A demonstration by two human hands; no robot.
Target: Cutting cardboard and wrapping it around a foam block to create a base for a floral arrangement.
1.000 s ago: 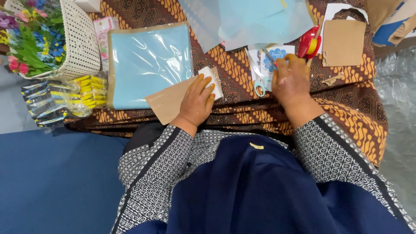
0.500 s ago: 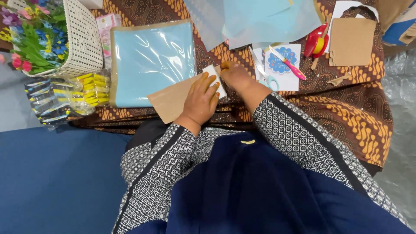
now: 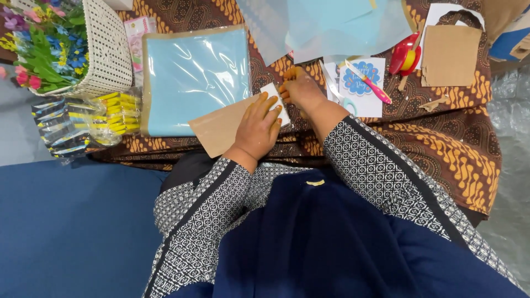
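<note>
Left hand [image 3: 258, 128]: open, flat on brown card [image 3: 221, 128]; right hand [image 3: 301, 91]: fingertips pinching small white piece [image 3: 274, 94] at card's edge

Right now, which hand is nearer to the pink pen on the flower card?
The right. The right hand lies just left of the pink pen, by the small white card. The left hand rests farther away on the brown paper.

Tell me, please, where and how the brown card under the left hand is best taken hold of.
Pinch the brown card at its free lower-left corner, coming from the left. The left hand presses its right end flat and the blue sheet pack lies under its upper edge, so only that corner seems open for a grip.
</note>
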